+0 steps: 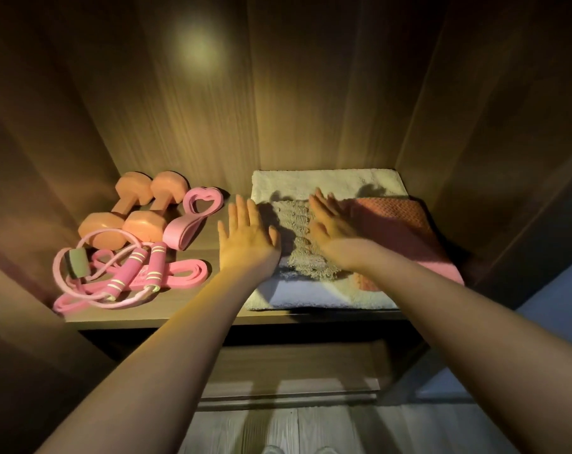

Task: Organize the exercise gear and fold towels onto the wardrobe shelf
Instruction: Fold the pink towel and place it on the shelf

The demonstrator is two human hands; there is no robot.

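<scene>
On the wardrobe shelf (212, 314) a white folded towel (311, 183) lies at the right, with a beige towel (302, 244) and a pink waffle towel (406, 224) on top of it. My left hand (245, 234) is flat with straight fingers at the left edge of the towels. My right hand (330, 221) is flat with straight fingers over the beige towel, slightly blurred. At the left lie two orange dumbbells (130, 211), a pink heart-shaped grip ring (201, 201), pink resistance bands (186, 273) and a pink jump rope (127, 273).
Wooden wardrobe walls (48, 142) close in the shelf on the left, back and right. A lower drawer front (294, 371) sits below the shelf. Pale floorboards (311, 427) show at the bottom, with a bluish surface (560, 306) at the right.
</scene>
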